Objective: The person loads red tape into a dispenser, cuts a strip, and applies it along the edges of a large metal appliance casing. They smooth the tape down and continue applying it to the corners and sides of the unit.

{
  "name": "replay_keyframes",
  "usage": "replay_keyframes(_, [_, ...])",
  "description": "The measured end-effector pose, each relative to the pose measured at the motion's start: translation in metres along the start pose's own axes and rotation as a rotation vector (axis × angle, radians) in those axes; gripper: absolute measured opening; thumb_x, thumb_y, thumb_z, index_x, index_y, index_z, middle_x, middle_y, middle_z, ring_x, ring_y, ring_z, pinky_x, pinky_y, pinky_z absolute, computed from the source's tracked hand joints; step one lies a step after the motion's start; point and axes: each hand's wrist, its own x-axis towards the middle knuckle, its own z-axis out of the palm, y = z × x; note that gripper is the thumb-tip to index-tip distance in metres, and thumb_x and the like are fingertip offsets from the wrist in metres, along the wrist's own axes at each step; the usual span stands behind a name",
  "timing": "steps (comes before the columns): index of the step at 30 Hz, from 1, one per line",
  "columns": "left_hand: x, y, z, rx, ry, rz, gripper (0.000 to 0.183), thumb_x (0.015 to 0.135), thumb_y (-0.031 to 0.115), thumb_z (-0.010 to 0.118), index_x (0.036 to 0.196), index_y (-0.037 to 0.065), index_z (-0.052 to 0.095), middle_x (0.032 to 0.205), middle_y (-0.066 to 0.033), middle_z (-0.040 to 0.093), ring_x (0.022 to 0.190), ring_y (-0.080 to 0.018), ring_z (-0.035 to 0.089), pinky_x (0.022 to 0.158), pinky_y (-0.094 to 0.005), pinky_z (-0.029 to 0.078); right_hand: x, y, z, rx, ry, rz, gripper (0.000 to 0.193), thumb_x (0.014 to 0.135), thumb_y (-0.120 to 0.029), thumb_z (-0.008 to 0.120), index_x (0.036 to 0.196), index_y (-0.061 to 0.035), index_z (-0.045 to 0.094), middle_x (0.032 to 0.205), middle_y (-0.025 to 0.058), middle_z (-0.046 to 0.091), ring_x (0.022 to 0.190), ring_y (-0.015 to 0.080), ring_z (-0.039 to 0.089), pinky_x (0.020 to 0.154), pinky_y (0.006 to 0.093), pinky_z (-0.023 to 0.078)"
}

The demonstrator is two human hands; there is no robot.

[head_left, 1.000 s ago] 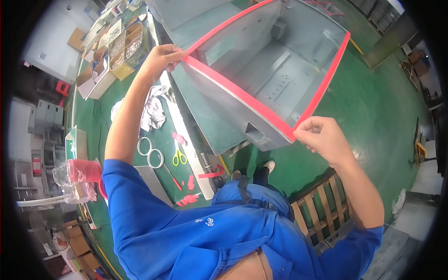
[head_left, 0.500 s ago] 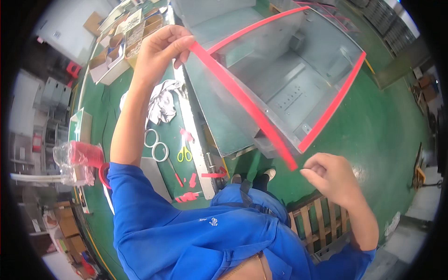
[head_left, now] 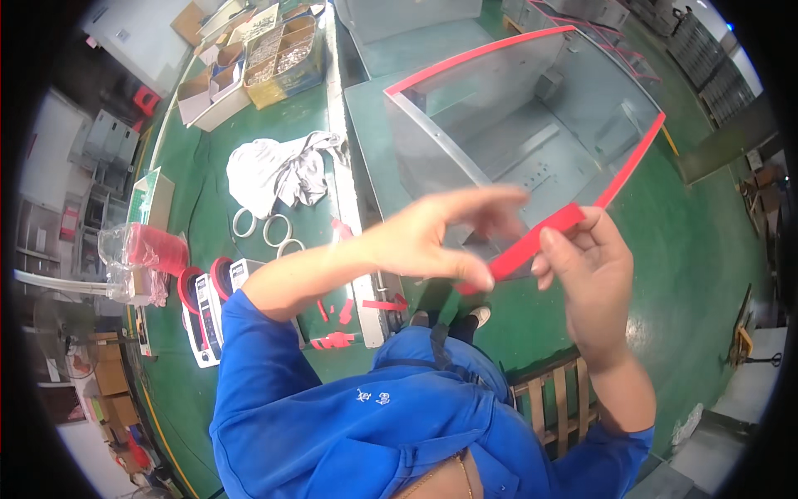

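Note:
My right hand (head_left: 600, 279) pinches a length of red tape (head_left: 540, 239) between thumb and fingers. Beside its lower end is my left hand (head_left: 424, 237), thumb and fingers spread apart and somewhat blurred; whether the thumb touches the tape is hard to make out. Both hands are in front of the near corner of an open grey metal cabinet (head_left: 449, 140). Red strips (head_left: 482, 56) line its far-left and right edges, while the left front edge shows bare metal. The cabinet's near corner is partly hidden behind my hands.
On the green-topped bench (head_left: 241, 299) at left lie a white-grey cloth (head_left: 278, 173), white tape rings (head_left: 277, 230) and red scraps (head_left: 334, 340). Boxes of small parts (head_left: 287, 62) stand farther back. A plastic-wrapped red roll (head_left: 156, 251) sits at the left; a wooden pallet (head_left: 553, 399) is near my right side.
My left hand has come down from the cabinet's upper left corner to near my right hand. The long red strip has left the left front edge, and my right hand now grips tape.

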Motion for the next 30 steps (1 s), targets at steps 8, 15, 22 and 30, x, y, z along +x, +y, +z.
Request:
replay_keyframes(8, [-0.012,-0.019,-0.024,-0.006,-0.165,-0.586,0.019,0.084,0.01,0.061,0.099,-0.001,0.063,0.076,-0.0045,0.064,0.064,-0.0083,0.058,0.059,-0.0227,0.047,0.009,0.026,-0.043,0.015,0.132,0.055,0.011,0.083,-0.004,0.056,0.091,0.0013,0.052,0.08,0.0072,0.058,0.069,0.0109,0.057,0.057,0.0224,0.048])
replay_keyframes(15, [-0.005,-0.015,-0.07,0.306,-0.139,-0.577,0.014,0.081,0.013,0.065,0.089,0.001,0.064,0.071,-0.0025,0.062,0.062,-0.0077,0.058,0.056,-0.0218,0.045,0.011,0.023,-0.054,-0.157,0.15,0.092,0.01,0.084,-0.005,0.057,0.09,0.0017,0.054,0.077,0.0059,0.058,0.066,0.0106,0.057,0.06,0.0229,0.048])
replay_keyframes(22, [0.025,0.003,-0.111,0.576,-0.117,-0.472,0.012,0.079,0.012,0.068,0.084,0.001,0.064,0.072,-0.0009,0.06,0.065,-0.0071,0.057,0.057,-0.0221,0.044,0.006,0.026,-0.067,-0.34,0.066,0.12,0.007,0.083,-0.006,0.058,0.086,0.0,0.057,0.077,0.0045,0.059,0.064,0.0087,0.056,0.056,0.0195,0.046])
replay_keyframes(30, [0.049,0.007,-0.138,0.75,-0.164,-0.45,0.015,0.073,0.01,0.072,0.083,0.001,0.065,0.076,-0.0016,0.062,0.073,-0.0081,0.057,0.067,-0.0231,0.045,0.003,0.023,-0.064,-0.32,0.139,0.267,0.008,0.083,-0.008,0.058,0.087,-0.001,0.057,0.076,0.0041,0.058,0.064,0.0088,0.055,0.055,0.0211,0.047])
